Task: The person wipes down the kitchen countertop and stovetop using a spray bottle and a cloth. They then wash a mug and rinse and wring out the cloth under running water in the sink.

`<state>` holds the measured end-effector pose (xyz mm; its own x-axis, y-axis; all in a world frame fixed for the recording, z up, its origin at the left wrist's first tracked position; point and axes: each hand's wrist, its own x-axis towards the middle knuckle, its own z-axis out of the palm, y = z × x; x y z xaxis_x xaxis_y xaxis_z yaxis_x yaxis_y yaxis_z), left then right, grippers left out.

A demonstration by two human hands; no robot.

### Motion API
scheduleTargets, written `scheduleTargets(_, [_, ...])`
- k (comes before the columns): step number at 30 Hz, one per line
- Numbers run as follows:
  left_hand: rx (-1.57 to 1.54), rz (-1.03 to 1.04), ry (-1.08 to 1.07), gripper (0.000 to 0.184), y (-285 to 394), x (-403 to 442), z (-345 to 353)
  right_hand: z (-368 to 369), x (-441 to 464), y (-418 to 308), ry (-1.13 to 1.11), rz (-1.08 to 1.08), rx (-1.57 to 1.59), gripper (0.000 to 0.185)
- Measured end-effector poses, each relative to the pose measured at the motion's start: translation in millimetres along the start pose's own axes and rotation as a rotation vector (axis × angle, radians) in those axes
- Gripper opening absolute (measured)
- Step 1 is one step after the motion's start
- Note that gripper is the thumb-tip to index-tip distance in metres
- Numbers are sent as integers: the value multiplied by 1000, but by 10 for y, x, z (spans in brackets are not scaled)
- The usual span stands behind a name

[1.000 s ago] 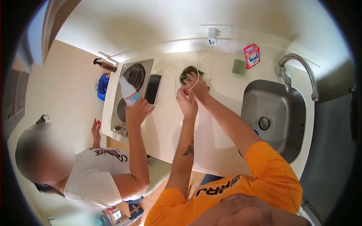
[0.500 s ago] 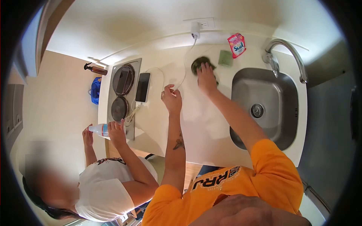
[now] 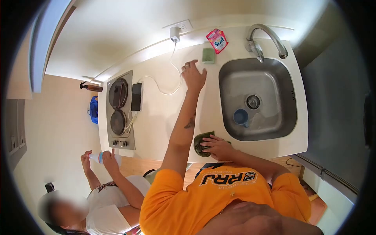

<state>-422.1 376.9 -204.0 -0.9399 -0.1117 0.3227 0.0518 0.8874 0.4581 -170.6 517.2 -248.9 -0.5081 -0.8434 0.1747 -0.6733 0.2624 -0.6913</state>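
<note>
My right hand (image 3: pixel 219 148) presses on a bunched dark green cloth (image 3: pixel 201 145) near the counter's front edge, left of the sink. Fingers are bent over the cloth. Farther back, my left hand (image 3: pixel 194 76) hovers with its fingers apart and nothing in them. Just beyond it lie a square green sponge (image 3: pixel 208 56) and a pink Surf detergent packet (image 3: pixel 217 40). A white charging cable (image 3: pixel 178 87) runs left of this hand, apart from it, from a plugged-in adapter (image 3: pixel 174 34) to a phone (image 3: pixel 136 96).
A steel sink (image 3: pixel 270 131) with a blue mug (image 3: pixel 240 116) and a curved faucet (image 3: pixel 270 31) is at the right. The two-plate stove (image 3: pixel 126 141) stands left. Beside it, another person (image 3: pixel 117 203) holds a plastic bottle (image 3: pixel 96 157). A spray bottle (image 3: pixel 93 87) is beyond.
My right hand has brought the green cloth from the back of the counter to its front edge. The left hand has let go of the cable and moved toward the sponge.
</note>
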Motion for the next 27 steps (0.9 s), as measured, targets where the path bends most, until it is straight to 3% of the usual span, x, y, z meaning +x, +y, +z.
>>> scheduleTargets(7, [188, -185, -230, 80, 391, 520, 540, 27, 73, 83, 41, 43, 39, 30])
scheduleTargets(11, [142, -215, -225, 84, 221, 580, 667, -91, 381, 431, 173, 159, -96, 31])
scheduleTargets(13, [-104, -267, -87, 85, 85, 590, 677, -274, 603, 719, 300, 168, -171, 31])
scheduleTargets(19, [-536, -405, -143, 82, -278, 339, -165, -836, 1506, 1604, 485, 320, -338, 36])
scheduleTargets(27, [-493, -431, -155, 79, -559, -433, -397, -1307, 2607, 2415, 545, 416, -462, 36])
